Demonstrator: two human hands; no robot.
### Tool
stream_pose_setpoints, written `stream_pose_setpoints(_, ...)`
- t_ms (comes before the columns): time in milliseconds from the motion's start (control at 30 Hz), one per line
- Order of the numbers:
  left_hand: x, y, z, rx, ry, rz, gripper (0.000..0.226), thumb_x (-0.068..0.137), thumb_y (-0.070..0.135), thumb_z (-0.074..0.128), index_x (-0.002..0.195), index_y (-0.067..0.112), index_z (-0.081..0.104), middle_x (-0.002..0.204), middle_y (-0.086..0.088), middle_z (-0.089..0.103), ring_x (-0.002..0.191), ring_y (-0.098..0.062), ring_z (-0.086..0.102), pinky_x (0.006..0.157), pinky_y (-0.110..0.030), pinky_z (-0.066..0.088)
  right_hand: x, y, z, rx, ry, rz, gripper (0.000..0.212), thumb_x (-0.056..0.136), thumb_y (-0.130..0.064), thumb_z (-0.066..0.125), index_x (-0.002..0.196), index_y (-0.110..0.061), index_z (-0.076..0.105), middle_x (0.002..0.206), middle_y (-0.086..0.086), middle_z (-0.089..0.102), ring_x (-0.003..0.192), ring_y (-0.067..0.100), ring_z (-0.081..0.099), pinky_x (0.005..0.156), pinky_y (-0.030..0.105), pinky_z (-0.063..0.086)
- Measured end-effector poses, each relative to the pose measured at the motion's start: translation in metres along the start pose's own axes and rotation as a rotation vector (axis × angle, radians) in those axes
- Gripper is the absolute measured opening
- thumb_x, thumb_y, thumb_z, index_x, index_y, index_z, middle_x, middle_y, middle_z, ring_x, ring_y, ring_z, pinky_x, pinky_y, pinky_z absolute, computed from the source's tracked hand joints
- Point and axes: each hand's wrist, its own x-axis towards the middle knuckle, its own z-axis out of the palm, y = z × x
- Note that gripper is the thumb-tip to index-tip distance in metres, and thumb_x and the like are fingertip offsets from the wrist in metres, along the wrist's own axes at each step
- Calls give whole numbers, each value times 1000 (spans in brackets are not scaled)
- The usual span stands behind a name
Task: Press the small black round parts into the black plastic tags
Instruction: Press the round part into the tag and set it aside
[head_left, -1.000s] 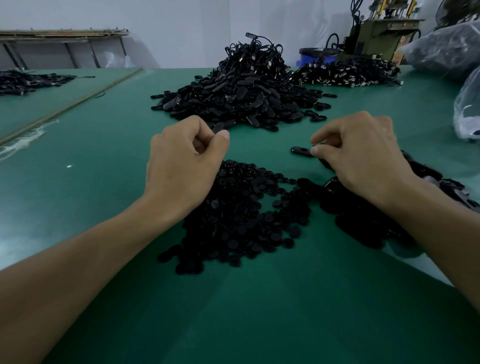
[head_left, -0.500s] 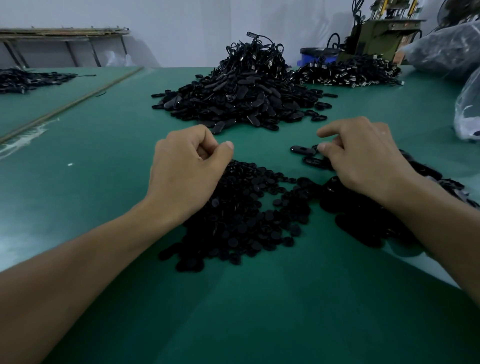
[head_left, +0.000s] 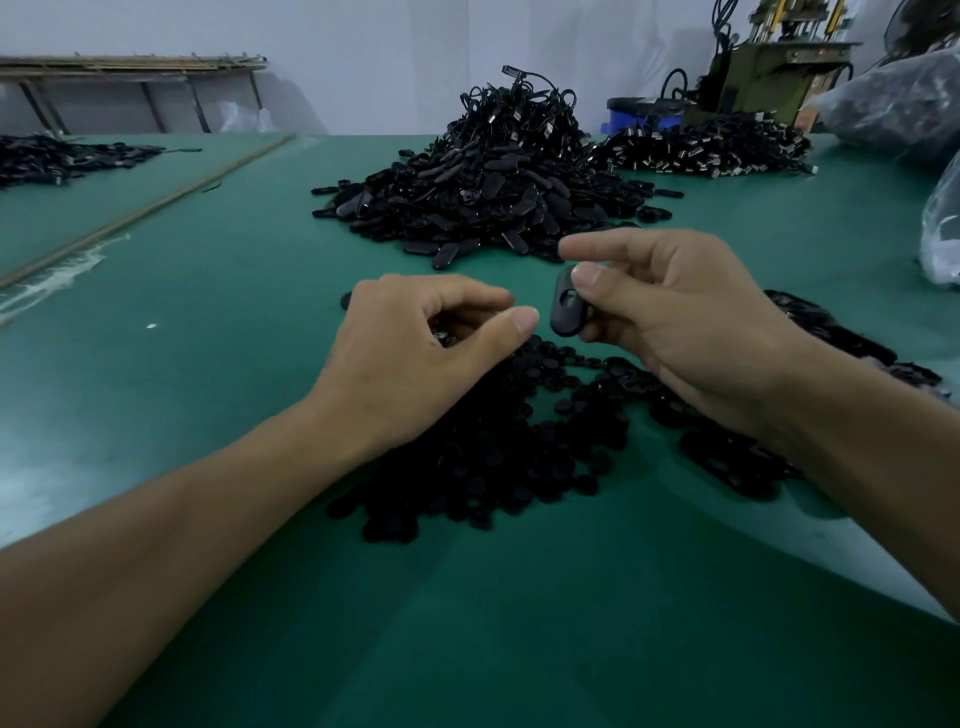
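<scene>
R hand (head_left: 691, 332) pinches black tag (head_left: 567, 307), raised above round parts pile (head_left: 498, 457). L hand (head_left: 415, 353) curled just beside tag; contents can't tell.

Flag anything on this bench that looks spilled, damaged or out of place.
Nothing stands out. The round parts lie in a loose heap on the green table, with a taller pile of tags behind. The right hand holds one tag; the left hand hovers over the round parts.

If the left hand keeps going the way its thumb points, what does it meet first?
Most likely the black tag pinched in the right hand; the left hand thumb tip sits just short of it, though depth is unclear.
</scene>
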Motion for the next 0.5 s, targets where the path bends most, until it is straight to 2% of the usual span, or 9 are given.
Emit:
stream_pose_setpoints(100,-1,2,0,49,-30,41,45,79,62,61,100,26,79,86,24,73,82,8,69,80,-18,54,-3,1,8,48,-51,-11,17,97,-9,59,99,-19,73,83,3,72,77,11,67,74,22,55)
stream_pose_setpoints(200,-1,2,-1,79,-21,79,32,85,53,65,94,26,79,79,17,74,76,-2,70,74,-33,57,-5,1,10,46,-43,-9,14,95,-11,64,98,-22,72,82,3,73,78,11,69,67,20,52)
stream_pose_setpoints(233,0,1,-1,72,-15,80,23,87,47,67,92,27,78,77,16,74,73,-3,69,69,-32,56,-6,1,9,33,-39,-12,14,94,-11,65,98,-23,71,79,1,73,78,11,70,65,19,51)
stream_pose_setpoints(300,1,-1,0,14,-2,62,6,90,33,72,91,30,77,77,18,73,63,3,65,59,-19,52,-8,1,9,-29,-36,-26,13,93,-10,67,97,-23,69,76,0,74,76,11,71,62,17,50)
stream_pose_setpoints(367,1,-3,0,-39,22,35,9,91,24,72,93,33,75,76,20,73,56,7,61,52,-11,47,-9,2,11,-109,-31,-44,13,93,-9,67,95,-22,67,78,0,76,72,10,71,59,14,49)
stream_pose_setpoints(500,1,-3,0,-63,49,41,12,90,27,70,95,37,73,76,24,72,58,6,61,55,-10,45,-11,2,14,-184,-33,-74,13,93,-9,67,90,-21,63,75,-4,76,66,6,71,56,11,47)
